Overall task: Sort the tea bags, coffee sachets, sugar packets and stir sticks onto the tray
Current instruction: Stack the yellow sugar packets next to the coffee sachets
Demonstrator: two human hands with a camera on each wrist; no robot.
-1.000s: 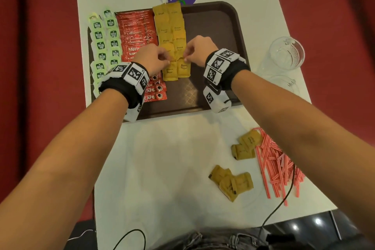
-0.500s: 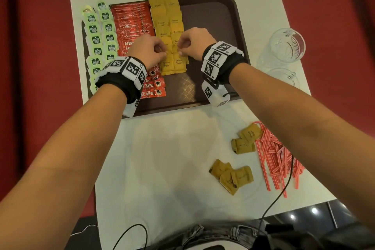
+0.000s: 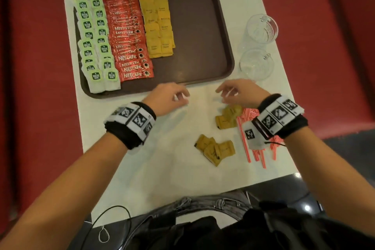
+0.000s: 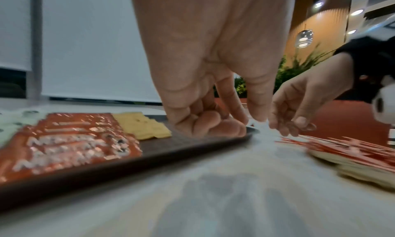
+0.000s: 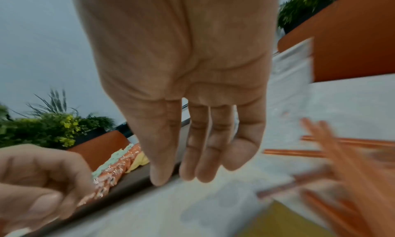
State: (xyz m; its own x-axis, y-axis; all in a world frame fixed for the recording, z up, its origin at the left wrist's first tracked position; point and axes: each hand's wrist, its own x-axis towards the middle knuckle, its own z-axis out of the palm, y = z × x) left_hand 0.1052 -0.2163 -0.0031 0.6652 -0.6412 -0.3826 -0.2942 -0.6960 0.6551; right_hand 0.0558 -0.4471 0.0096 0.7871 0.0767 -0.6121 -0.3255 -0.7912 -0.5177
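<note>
I seem to be sitting in a café or restaurant lounge. My white table (image 3: pixel 142 168) stands between red upholstered seats (image 3: pixel 324 46). Behind it hang pendant lamps (image 4: pixel 304 38) against an orange wall (image 4: pixel 320 29), with green planters (image 5: pixel 53 129) along the seat backs. A brown serving tray (image 3: pixel 203 36) and glass mugs (image 3: pixel 261 29) sit before me.

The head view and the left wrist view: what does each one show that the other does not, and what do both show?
Only the head view shows the tea bags clearly, two glass cups, the loose sugar packets on the table and both wristbands.

Only the left wrist view shows the left hand from its palm side, fingers curled and holding nothing, plus plants and lamps behind.

Both show the tray, coffee sachets, sorted sugar packets, stir sticks and right hand.
</note>
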